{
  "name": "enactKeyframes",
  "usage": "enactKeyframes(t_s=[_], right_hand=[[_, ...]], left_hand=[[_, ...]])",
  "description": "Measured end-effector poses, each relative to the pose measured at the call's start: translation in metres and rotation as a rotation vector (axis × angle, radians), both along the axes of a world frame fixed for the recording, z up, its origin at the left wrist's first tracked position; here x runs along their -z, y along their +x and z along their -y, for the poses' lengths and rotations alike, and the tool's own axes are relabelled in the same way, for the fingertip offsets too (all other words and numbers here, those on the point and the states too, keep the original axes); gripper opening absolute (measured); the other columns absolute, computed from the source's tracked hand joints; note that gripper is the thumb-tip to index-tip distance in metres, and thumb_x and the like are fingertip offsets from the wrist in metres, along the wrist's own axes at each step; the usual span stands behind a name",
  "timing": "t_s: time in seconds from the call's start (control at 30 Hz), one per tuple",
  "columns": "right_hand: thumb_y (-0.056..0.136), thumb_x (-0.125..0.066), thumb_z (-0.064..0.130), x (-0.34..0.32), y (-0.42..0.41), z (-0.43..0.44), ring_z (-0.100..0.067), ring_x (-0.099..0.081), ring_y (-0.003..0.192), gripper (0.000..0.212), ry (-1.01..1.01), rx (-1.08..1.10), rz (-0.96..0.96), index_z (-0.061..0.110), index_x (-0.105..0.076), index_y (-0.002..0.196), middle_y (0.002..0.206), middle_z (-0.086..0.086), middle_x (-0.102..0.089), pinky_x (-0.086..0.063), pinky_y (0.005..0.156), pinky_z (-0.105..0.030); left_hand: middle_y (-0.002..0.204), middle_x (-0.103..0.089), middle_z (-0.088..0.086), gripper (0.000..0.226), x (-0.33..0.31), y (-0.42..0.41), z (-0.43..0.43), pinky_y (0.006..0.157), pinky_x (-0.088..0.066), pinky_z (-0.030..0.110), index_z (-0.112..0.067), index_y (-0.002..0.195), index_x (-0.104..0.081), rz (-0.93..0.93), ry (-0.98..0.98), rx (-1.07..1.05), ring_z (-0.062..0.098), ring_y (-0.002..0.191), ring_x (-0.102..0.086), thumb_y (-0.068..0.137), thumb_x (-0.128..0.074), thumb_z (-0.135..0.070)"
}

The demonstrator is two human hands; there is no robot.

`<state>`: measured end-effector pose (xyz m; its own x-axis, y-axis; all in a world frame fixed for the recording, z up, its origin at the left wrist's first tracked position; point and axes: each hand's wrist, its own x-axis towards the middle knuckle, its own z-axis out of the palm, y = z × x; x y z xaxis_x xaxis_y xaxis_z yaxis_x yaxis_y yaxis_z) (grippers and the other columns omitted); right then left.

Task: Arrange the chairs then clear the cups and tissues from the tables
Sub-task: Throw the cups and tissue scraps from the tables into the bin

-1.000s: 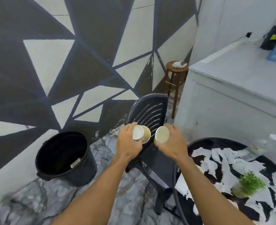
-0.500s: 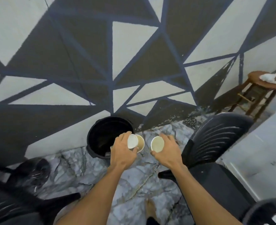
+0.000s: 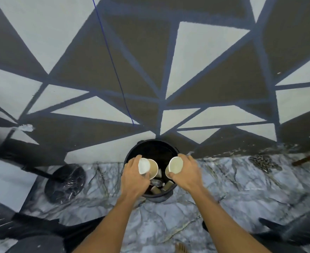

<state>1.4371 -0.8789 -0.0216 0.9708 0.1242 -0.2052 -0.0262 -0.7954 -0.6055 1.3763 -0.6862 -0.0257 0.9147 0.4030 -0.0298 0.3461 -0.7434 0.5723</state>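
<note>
— since a second ago i've turned off the table and chair; now the black bin (image 3: 132,155) sits right under my hands, against the painted wall.

— what are you holding?

— my left hand (image 3: 134,175) is clenched round two paper cups (image 3: 147,168), one white and one brown-lined, mouths tipped toward me. my right hand (image 3: 186,173) grips a single paper cup (image 3: 175,167). all three hang over the bin's mouth, left pair near its left rim, right one near its right rim.

— anything in there already?

— a few cups (image 3: 161,187) lie at the bottom, near the front wall.

— what could go wrong?

— i'd guess the left pair: letting go of two at once, one could clip the rim and bounce onto the marble floor (image 3: 232,181). dregs, if any, might also spill down my wrists while they're tilted.
</note>
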Motion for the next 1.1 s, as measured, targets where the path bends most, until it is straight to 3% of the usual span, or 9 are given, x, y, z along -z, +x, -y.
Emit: enactKeyframes(t_s=[0.17, 0.33, 0.4, 0.53, 0.77, 0.93, 1.1], right_hand=[[0.069, -0.078, 0.047, 0.015, 0.041, -0.032, -0.025, -0.052, 0.122, 0.085, -0.002, 0.009, -0.043, 0.029, -0.04, 0.142, 0.139, 0.001, -0.045, -0.047, 0.094, -0.039], [0.077, -0.077, 0.048, 0.027, 0.081, -0.059, -0.029, -0.029, 0.145, 0.102, -0.04, 0.042, -0.113, 0.023, -0.017, 0.156, 0.161, -0.006, -0.021, -0.036, 0.111, -0.045], [0.082, -0.074, 0.042, 0.032, 0.092, -0.068, -0.03, -0.032, 0.143, 0.093, -0.059, 0.052, -0.134, 0.02, -0.022, 0.155, 0.16, -0.006, -0.021, -0.038, 0.109, -0.044], [0.078, -0.074, 0.038, 0.044, 0.103, -0.081, -0.028, -0.05, 0.126, 0.073, -0.063, 0.073, -0.127, 0.019, -0.043, 0.142, 0.144, -0.003, -0.041, -0.049, 0.099, -0.041], [0.082, -0.072, 0.035, 0.045, 0.103, -0.077, -0.024, -0.051, 0.125, 0.062, -0.057, 0.141, -0.17, 0.019, -0.05, 0.139, 0.143, -0.001, -0.043, -0.048, 0.101, -0.037], [0.082, -0.069, 0.03, 0.026, 0.092, -0.04, -0.026, -0.049, 0.128, 0.057, -0.06, 0.256, -0.132, 0.019, -0.055, 0.136, 0.14, -0.005, -0.051, -0.046, 0.102, -0.037], [0.082, -0.066, 0.033, -0.006, 0.057, 0.026, -0.027, -0.056, 0.12, 0.055, -0.155, 0.385, -0.089, 0.021, -0.056, 0.135, 0.133, -0.005, -0.058, -0.051, 0.096, -0.039]], left_hand=[[0.138, -0.054, -0.001, 0.069, 0.011, 0.038, -0.028, 0.1, -0.043, 0.043, -0.023, 0.141, -0.048, -0.029, 0.002, -0.022, 0.028, 0.126, -0.047, 0.077, -0.076, -0.023], [0.151, -0.042, 0.004, 0.083, 0.037, 0.077, -0.065, 0.105, -0.042, 0.046, -0.02, 0.151, -0.034, -0.203, -0.01, 0.041, 0.029, 0.133, -0.042, 0.077, -0.072, -0.029], [0.153, -0.039, 0.004, 0.083, 0.046, 0.091, -0.078, 0.108, -0.04, 0.046, -0.02, 0.153, -0.031, -0.253, -0.049, 0.082, 0.028, 0.137, -0.039, 0.081, -0.07, -0.034], [0.147, -0.048, 0.003, 0.072, 0.058, 0.116, -0.094, 0.107, -0.042, 0.044, -0.02, 0.148, -0.039, -0.274, -0.044, 0.163, 0.027, 0.133, -0.043, 0.084, -0.069, -0.035], [0.145, -0.05, 0.002, 0.064, 0.061, 0.149, -0.087, 0.106, -0.041, 0.04, -0.022, 0.146, -0.043, -0.304, -0.071, 0.297, 0.025, 0.133, -0.043, 0.087, -0.066, -0.03], [0.145, -0.049, -0.001, 0.061, 0.045, 0.161, -0.045, 0.109, -0.041, 0.04, -0.026, 0.145, -0.045, -0.28, -0.096, 0.439, 0.022, 0.134, -0.044, 0.088, -0.068, -0.033], [0.14, -0.052, 0.0, 0.056, 0.011, 0.169, 0.035, 0.106, -0.04, 0.036, -0.021, 0.143, -0.048, -0.202, -0.024, 0.72, 0.021, 0.131, -0.044, 0.09, -0.065, -0.028]])
